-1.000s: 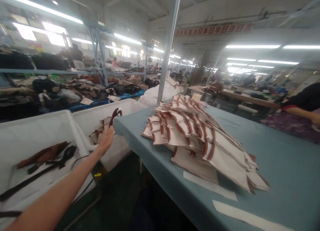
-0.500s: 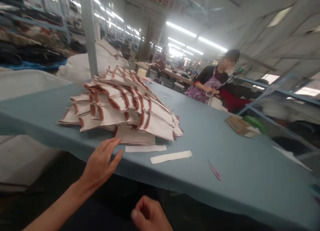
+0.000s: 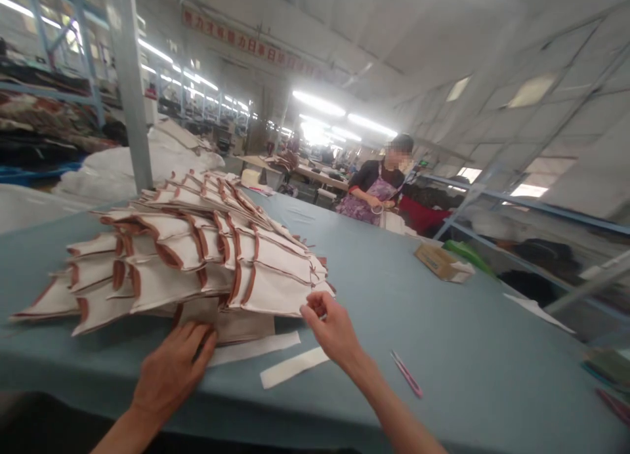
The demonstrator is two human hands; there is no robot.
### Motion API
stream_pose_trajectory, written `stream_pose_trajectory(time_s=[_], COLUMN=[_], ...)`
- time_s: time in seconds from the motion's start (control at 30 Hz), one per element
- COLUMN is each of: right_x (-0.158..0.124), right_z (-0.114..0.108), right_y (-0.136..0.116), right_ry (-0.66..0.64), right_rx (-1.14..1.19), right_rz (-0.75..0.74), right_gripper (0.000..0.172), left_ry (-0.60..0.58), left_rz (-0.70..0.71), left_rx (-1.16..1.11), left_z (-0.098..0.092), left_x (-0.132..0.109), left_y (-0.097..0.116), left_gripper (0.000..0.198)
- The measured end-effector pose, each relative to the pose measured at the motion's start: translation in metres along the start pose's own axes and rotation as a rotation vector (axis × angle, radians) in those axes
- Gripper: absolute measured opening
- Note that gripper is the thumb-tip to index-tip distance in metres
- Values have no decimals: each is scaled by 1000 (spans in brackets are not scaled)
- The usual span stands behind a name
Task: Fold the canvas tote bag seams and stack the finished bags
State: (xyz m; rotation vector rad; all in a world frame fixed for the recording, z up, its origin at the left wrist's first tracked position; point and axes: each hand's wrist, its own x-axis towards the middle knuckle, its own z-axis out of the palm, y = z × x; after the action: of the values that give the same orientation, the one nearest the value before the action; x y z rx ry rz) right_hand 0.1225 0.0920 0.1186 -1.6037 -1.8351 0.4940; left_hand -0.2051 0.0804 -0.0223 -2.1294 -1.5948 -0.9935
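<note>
**Both hands arrive at the fabric stack**

Here we go: both hands are now on the table, where a second ago only the left arm was out, reaching toward the white bins, and half a second ago the left hand was hovering short of the pile. The left hand, lower left of the frame, lies flat with fingers together, pressing on the bottom edge of the fanned stack of cream fabric pieces with brown trim that fills the left centre. The right hand, at lower centre, has come up from below the table edge and pinches the near right corner of the stack between thumb and fingertips. So the reaching is over and contact is made; in my judgement the stack is now being held down on one side and gripped on the other.

Two white paper strips lie just below the stack on the blue-grey table. A pink thread snipper rests right of the right wrist. Farther back, right of centre, a cardboard box sits near a person in a purple apron.
</note>
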Motion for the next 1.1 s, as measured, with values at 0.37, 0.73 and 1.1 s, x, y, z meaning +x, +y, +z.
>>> stream_pose_trajectory(time_s=[0.37, 0.73, 1.1], right_x=[180, 185, 195], right_z=[46, 51, -67], right_y=[-42, -3, -67], right_ry=[-90, 142, 430], right_rx=[-266, -307, -574], right_rz=[-288, -174, -173], right_gripper=[39, 33, 35], left_ry=[48, 13, 86], left_rz=[82, 55, -7], left_rx=[103, 68, -8], left_z=[11, 8, 4], left_x=[-15, -17, -6], left_y=[-19, -12, 2], left_gripper=[30, 30, 33])
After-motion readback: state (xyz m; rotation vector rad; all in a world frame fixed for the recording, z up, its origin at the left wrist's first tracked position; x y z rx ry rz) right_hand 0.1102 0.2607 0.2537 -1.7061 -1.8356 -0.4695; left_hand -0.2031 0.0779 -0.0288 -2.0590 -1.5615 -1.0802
